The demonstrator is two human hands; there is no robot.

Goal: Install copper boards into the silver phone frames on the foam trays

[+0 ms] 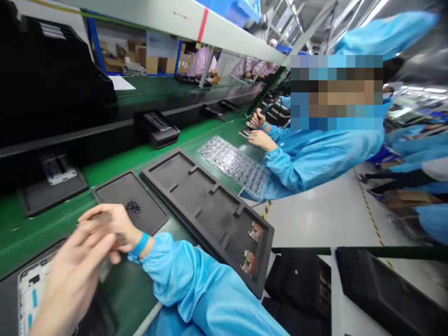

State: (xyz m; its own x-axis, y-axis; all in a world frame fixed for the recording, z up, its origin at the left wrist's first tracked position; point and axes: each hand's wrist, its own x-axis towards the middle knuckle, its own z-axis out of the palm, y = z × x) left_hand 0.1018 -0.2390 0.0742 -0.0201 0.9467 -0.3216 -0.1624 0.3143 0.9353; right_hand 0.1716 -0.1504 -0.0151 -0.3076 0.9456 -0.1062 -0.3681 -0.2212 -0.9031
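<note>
R hand (110,224), blue band at wrist, fingers curled narrow, pinches a small thin dark part (101,218) together w/ L hand (72,280), blurred, close in front. Part sits b/w the two hands; too blurred to ID. White phone frame (35,291) lies just under L hand, in a black tray. Beside R hand: small black tray (147,217) w/ pile of dark bits (133,207). Next to it, long black foam tray (182,196) holds 2 copper-coloured pieces (254,232). All on green belt (21,247). Co-worker's hands (259,137) across belt, by clear blister tray (233,163).
</note>
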